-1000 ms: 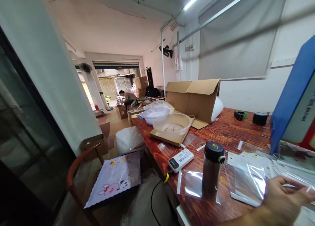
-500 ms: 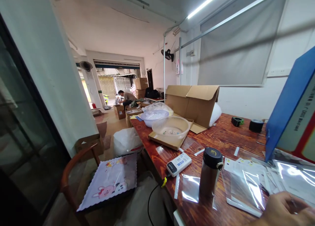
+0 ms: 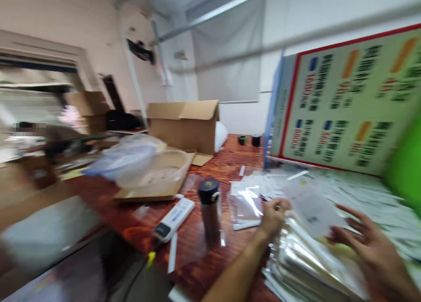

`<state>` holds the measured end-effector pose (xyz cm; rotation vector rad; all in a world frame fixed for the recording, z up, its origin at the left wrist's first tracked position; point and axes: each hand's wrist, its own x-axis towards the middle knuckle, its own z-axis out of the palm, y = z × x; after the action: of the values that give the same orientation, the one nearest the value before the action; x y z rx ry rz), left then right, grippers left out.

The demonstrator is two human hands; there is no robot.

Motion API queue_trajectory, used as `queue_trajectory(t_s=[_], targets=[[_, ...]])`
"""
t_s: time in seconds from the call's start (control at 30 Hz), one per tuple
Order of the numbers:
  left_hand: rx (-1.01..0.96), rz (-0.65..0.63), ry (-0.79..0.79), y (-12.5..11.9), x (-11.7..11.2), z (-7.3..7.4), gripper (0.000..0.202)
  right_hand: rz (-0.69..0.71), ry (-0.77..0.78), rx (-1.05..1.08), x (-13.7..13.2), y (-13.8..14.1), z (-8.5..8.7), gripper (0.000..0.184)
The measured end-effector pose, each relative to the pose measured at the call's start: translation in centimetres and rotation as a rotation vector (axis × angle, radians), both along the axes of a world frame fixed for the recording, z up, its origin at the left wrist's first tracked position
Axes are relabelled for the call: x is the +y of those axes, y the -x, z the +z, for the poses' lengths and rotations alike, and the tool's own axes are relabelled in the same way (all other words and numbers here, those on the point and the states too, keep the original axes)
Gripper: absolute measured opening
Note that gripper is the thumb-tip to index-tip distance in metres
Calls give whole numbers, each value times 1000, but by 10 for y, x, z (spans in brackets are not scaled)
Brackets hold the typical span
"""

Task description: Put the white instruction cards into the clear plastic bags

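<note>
My left fingers pinch the sleeved card at its left edge; it runs rightward toward my right fingers, spread wide just beside it.

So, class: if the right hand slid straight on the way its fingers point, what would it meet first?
Most likely the pale sheet that the left hand pinches above the stack of clear sleeves; the right hand is open, fingertips seemingly almost at it.
</note>
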<state>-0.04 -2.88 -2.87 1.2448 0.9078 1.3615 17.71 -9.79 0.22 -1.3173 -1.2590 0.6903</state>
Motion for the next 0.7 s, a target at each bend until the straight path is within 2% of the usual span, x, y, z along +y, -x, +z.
queue_trajectory(t_s=[0.07, 0.17, 0.27, 0.33, 0.47, 0.6, 0.7], targets=[[-39, -41, -15, 2, 3, -1, 47, 125, 28, 84, -3, -9, 2, 79], [-60, -137, -33, 6, 3, 1, 46, 206, -13, 13, -2, -11, 2, 65], [36, -169, -108, 7, -1, 4, 44, 151, -106, -157, -1, -9, -1, 38], [146, -163, -183, 7, -3, 5, 43, 86, -224, -222, -2, -7, -4, 29], [330, -171, -347, 5, -2, 4, 42, -20, -383, -341, -4, -5, -6, 23], [376, -239, -382, 5, -2, 1, 41, -83, -392, -436, -1, -9, -9, 21], [387, -274, -388, 6, -2, 2, 42, -73, -400, -501, 5, -13, -11, 21]])
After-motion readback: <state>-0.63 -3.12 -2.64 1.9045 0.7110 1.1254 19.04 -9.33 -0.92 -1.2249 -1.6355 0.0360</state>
